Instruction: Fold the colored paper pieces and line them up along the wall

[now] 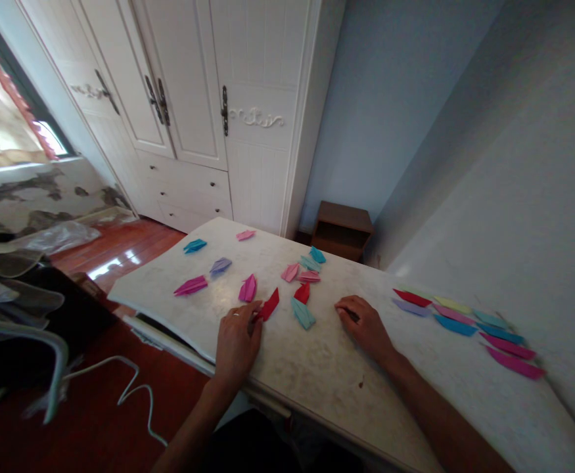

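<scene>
My left hand (239, 336) pinches a red folded paper piece (270, 305) between thumb and fingers, just above the table near its front edge. Loosely curled, my right hand (366, 326) rests on the tabletop, with no paper showing in its fingers. Between the hands lie a pale teal folded paper piece (302, 313) and another red one (302, 293). A magenta folded piece (248, 288) sits just beyond my left hand. Behind them is a small cluster with a pink piece (290, 272) and a blue piece (317, 254).
The pale table (336, 387) carries more folded pieces on the left, including a purple one (221, 265). Along the wall at right, several flat coloured pieces (455, 325) lie in rows. A white wardrobe (262, 157) and a brown nightstand (344, 217) stand behind. A white cable (134, 381) trails at left.
</scene>
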Demonstrator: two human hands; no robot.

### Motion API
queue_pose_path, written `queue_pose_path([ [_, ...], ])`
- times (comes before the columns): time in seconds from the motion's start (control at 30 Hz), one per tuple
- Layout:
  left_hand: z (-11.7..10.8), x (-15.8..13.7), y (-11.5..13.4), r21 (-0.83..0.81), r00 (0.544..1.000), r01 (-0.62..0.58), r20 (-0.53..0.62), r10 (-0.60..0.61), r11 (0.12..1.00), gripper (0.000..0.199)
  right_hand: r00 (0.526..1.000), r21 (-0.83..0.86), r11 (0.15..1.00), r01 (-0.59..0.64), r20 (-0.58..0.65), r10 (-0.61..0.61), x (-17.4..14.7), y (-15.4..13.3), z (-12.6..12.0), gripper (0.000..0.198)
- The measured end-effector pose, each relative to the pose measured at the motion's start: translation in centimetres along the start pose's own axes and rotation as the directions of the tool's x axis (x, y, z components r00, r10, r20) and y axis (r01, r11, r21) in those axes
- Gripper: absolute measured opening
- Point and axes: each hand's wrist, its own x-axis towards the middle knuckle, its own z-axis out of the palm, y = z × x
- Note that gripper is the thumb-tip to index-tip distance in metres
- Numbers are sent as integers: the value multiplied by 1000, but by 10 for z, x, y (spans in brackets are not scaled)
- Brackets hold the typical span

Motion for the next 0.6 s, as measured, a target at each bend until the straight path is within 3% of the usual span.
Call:
queue_pose_path([
  [0.3, -3, -4, 1, -105, 999, 25, 32, -22, 994, 28, 999, 22, 999, 30, 37, -31, -2, -7, -2, 18],
  [0.43, 1, -1, 4, 3, 995, -62, 77, 62, 998, 38, 995, 26, 998, 64, 74, -66, -3, -9, -1, 19],
  [0.6, 3, 0, 3, 9, 976, -145, 162, 142, 989, 31, 993, 30, 996, 83, 78, -85, -5, -7, -1, 20],
])
